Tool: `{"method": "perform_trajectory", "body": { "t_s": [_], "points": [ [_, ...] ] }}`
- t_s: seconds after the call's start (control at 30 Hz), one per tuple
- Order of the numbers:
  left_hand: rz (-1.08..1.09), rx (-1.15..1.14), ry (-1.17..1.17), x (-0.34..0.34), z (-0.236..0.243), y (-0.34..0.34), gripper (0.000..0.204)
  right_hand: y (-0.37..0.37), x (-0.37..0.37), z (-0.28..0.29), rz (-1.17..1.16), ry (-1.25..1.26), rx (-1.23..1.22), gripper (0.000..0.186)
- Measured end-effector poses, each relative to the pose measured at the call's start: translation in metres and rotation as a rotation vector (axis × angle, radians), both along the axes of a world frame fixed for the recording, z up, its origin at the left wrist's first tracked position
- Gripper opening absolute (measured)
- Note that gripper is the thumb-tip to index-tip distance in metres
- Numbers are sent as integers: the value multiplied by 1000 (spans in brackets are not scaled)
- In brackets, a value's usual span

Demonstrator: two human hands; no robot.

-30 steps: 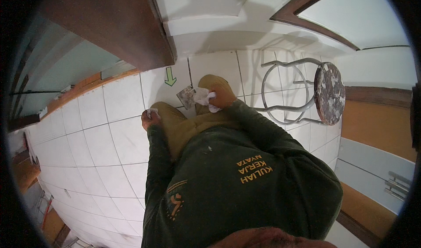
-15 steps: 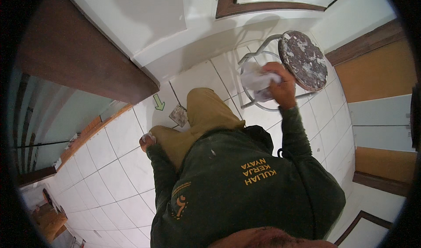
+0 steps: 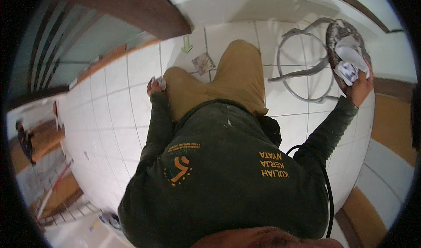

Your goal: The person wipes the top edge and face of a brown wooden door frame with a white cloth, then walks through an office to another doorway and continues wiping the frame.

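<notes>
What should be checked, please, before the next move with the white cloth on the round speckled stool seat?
1. Grip on the crumpled white cloth: ok, the right hand holds its lower edge.
2. Cloth on the round speckled stool seat: ok, it lies against it.
3. Grey metal stool frame standing steady on the white tiled floor: cannot tell.
4. Left hand: ok, low beside the tan trouser leg, closed on a small pale scrap.
5. Black cable by the right sleeve: cannot tell whether it snags.
</notes>
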State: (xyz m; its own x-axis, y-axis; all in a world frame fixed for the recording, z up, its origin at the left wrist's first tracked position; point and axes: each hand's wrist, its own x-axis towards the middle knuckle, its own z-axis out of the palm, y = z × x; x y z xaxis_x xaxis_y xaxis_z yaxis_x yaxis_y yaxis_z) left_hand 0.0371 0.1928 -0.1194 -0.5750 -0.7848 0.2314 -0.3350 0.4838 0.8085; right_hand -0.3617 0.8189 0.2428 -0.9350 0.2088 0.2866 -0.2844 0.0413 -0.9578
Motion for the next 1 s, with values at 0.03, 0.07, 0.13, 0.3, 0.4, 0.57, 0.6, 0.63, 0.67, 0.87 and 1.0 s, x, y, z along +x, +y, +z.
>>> {"method": "perform_trajectory", "body": {
  "t_s": [0.03,0.07,0.13,0.3,0.4,0.57,0.6,0.63,0.67,0.87,1.0],
  "points": [
    [-127,-304,-193,23,17,-19,30,-6,2,-7,46,42,-12,24],
    [-230,-631,-343,50,38,-36,29,-17,9,-7,31,7,30,25],
    [156,651,103,-9,42,20,37,-19,16,2,-18,0,181,26],
    [230,1043,619,-73,138,66,34,-12,8,2,-141,52,422,26],
    [223,1071,625,-77,157,56,32,-11,6,-4,-95,-3,540,27],
    [179,1008,512,-90,167,59,26,4,-7,-8,156,61,627,29],
    [203,1092,553,-94,173,64,26,16,-14,-9,206,69,672,30],
    [231,1170,594,-94,176,65,27,35,-25,-10,261,364,996,30],
    [236,1185,594,-91,174,64,31,30,-23,-10,309,506,1164,30],
    [232,1263,153,-87,185,69,27,9,-9,-3,-110,-109,746,39],
    [5,1312,-160,-86,221,102,19,17,-1,-16,-135,-20,813,38]
  ]
}}
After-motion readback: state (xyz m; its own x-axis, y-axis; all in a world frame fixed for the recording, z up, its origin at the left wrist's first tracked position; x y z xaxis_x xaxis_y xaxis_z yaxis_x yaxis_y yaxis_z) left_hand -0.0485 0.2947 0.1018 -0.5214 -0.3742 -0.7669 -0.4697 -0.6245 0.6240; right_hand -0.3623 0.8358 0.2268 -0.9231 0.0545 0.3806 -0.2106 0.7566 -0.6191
